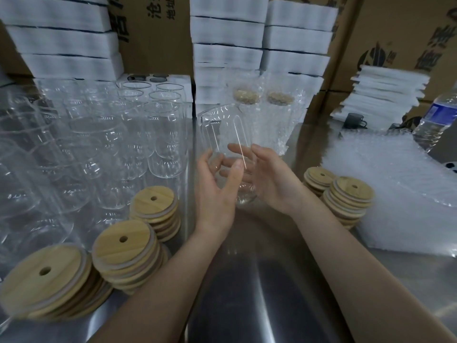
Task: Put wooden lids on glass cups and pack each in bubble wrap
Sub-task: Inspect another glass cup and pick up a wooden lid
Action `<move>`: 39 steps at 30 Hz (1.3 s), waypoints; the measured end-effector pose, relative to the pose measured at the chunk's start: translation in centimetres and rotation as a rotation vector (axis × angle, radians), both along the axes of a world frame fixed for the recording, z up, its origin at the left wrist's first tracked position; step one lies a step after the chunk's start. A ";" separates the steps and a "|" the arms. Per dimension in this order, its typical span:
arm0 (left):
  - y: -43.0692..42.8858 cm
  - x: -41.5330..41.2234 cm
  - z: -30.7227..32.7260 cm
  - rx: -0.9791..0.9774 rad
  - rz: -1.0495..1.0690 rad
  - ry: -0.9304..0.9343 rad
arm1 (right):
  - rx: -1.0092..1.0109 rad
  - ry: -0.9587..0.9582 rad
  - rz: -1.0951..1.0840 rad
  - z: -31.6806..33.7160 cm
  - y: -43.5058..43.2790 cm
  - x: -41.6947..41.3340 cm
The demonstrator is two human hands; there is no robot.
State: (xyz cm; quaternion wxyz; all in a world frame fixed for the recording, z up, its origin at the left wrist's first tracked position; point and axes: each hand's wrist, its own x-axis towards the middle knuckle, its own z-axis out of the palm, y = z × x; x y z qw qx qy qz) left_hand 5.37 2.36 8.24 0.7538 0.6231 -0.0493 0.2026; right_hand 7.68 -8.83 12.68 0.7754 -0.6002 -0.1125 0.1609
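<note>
A clear glass cup (223,129) is held tilted over the middle of the metal table (247,280), mouth pointing up and away, with no lid on it. My left hand (217,191) holds its lower part from the left, thumb in front and fingers curled behind. My right hand (272,179) cups it from the right, its fingers showing through the glass. Stacks of round wooden lids with a hole lie to the left (153,201) (123,243) (44,271) and to the right (351,191). A pile of bubble wrap bags (395,184) lies at the right.
Many bare glass cups (160,134) stand crowded on the left. Two lidded cups wrapped in bubble wrap (262,112) stand just behind the held cup. White foam boxes (227,55) and cardboard cartons fill the back. A water bottle (435,120) and a small dark mug (353,120) stand at the right.
</note>
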 end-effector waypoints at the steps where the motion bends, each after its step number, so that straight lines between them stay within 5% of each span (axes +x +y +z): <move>1: 0.0 0.0 0.0 -0.001 -0.019 -0.001 | 0.003 0.002 0.018 0.0 -0.3 0.0; 8: 0.2 0.2 0.0 0.041 0.094 -0.036 | 0.055 -0.059 -0.151 -0.8 -0.5 0.8; 14: 0.8 0.3 -0.1 0.188 0.257 -0.120 | -0.137 -0.208 -0.273 -1.7 -0.1 1.1; 27: 0.4 -0.4 0.2 0.316 0.130 -0.039 | -0.250 -0.302 -0.367 -2.3 0.5 1.4; 39: 0.3 0.0 -0.1 0.228 0.068 0.025 | -0.203 -0.360 -0.433 -1.1 0.9 1.1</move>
